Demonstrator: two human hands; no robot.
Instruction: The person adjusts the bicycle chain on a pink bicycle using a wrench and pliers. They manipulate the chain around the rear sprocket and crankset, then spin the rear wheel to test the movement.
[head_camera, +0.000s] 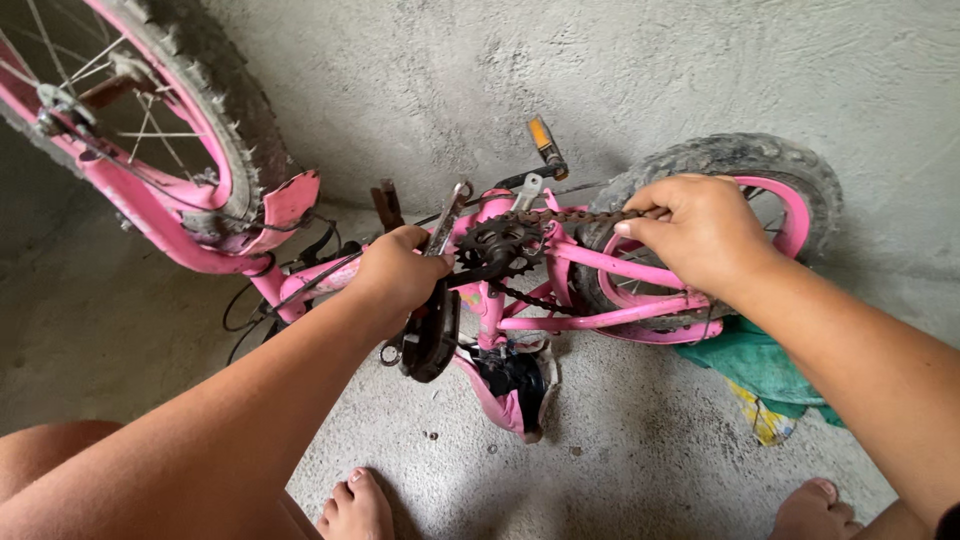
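A small pink child's bicycle (560, 262) lies upside down on a bare concrete floor (640, 450) against a rough grey wall, its front wheel (170, 110) with knobbly tyre and pink mudguard (285, 205) raised at far left. Just right of it, the left hand (400, 270) is curled around a silver wrench (445, 225) by the black pedal (430, 335) and crank, fingers closed tight about the tool. At centre sits the dark toothed chainring (497, 245), with the rusty chain (580, 216) running from it toward the rear wheel (730, 160). The right hand (700, 235) rests over the chain beside that tyre, fingertips pressed together and pinching the links. A green cloth (765, 365) lies crumpled under the rear of the frame, and the person's bare feet (355, 505) show at the bottom edge.
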